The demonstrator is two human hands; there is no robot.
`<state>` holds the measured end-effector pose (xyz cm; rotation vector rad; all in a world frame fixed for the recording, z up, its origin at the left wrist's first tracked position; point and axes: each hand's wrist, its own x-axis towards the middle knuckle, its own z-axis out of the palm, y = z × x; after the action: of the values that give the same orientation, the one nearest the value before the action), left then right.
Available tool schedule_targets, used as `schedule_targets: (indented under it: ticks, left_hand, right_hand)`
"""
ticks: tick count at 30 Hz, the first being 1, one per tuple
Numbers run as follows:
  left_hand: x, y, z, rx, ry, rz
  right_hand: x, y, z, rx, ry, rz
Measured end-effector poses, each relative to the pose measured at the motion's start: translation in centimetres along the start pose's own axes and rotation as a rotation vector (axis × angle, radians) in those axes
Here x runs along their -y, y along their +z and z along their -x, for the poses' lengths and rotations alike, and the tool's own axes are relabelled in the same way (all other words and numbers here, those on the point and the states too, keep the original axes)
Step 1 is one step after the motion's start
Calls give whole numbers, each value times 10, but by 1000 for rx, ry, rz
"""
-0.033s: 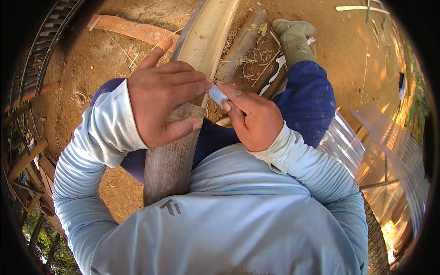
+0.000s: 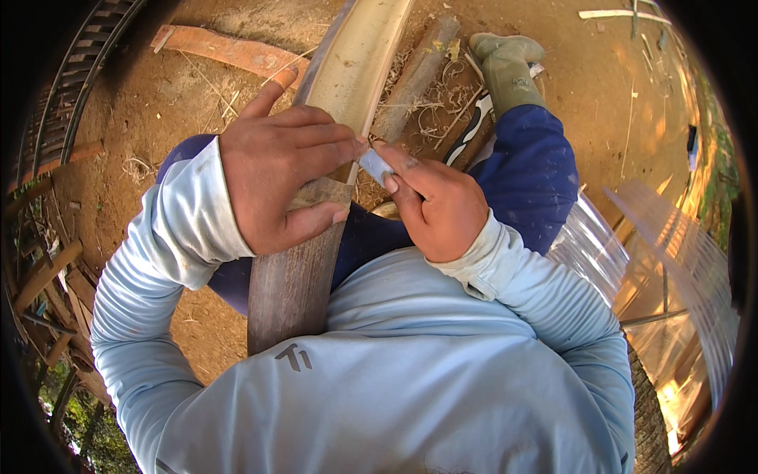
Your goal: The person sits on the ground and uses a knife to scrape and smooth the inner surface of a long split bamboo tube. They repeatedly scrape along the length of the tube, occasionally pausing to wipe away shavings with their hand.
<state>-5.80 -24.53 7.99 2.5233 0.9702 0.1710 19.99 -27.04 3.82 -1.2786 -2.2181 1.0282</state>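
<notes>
A long wooden trough [image 2: 355, 59] with a pale hollow runs from the far edge toward my lap. Its near end meets a dark, grained length of wood [image 2: 288, 296]; whether they are one piece is hidden. My left hand [image 2: 288, 162] lies across the wood, palm down, fingers outstretched, the thumb on the near part and the forefinger reaching the trough's right rim. My right hand [image 2: 442, 197] pinches a small bluish-white piece [image 2: 375, 163], flat or rolled, at that rim. The left fingertips almost meet it. Its exact kind does not show.
A grey log [image 2: 418, 75] and fibre shavings lie right of the trough, beside a black-and-white curved handle [image 2: 471, 126] near my boot [image 2: 509, 71]. An orange-brown board [image 2: 225, 51] crosses the ground at far left. Clear corrugated sheets [image 2: 588, 245] stand at right.
</notes>
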Motion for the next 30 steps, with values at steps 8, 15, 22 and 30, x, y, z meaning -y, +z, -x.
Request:
schedule_targets:
  ticks: [8,15,22,30]
  left_hand:
    - [-5,-2,0,-5,3,40]
    - [-9,-5,-2,35,-8,86]
    - [-14,-4,1,-38,-95,92]
    - [-13,-7,-5,-40,-200,169]
  right_hand:
    - [1,-2,3,33,-12,-16]
    - [4,-2,11,94,8,-25]
    - [-5,0,9,46,-5,-202]
    - [-38,-3,10,-50,384,-533]
